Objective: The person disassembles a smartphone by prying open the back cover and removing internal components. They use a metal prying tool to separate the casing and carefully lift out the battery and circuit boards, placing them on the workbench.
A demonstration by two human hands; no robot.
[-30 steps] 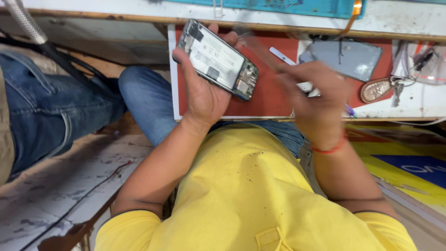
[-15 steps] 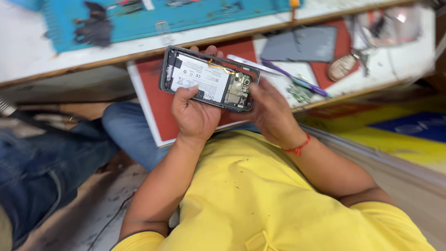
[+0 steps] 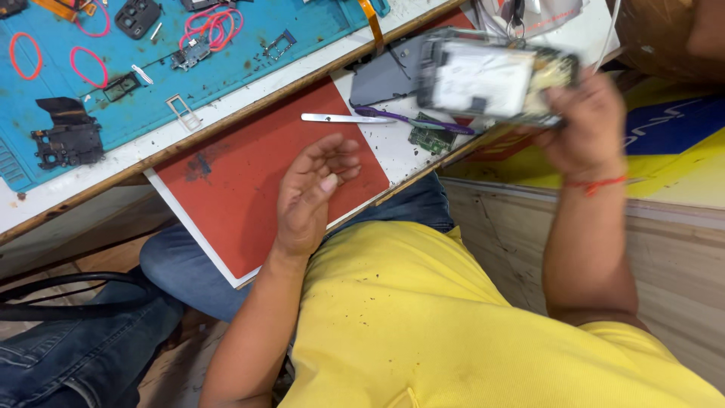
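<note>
From the head view, I see the right hand [image 3: 585,132] at about 2 o'clock, raised above the table edge. Its grip is closed around the opened phone [image 3: 495,75], fingers wrapped on the right end; the phone is blurred, its inner side with a white panel turned up. The left hand [image 3: 313,193] sits near the centre, over the red mat [image 3: 234,204]. Its grip is open and holds nothing, palm up and fingers loosely curled.

On the table [image 3: 98,162], at 12 o'clock from the left hand, a flat metal pry tool [image 3: 340,119] lies beside a purple-handled tool [image 3: 411,119], and a small green circuit board [image 3: 430,140] is just beside them. A grey back cover [image 3: 385,75] lies partly behind the phone. At 10 o'clock a blue mat [image 3: 113,45] carries small parts.

I judge the step as inspecting the opened phone. The next move, I think, calls for the free left hand to support the phone or to take a tool, with care for the exposed parts.
</note>
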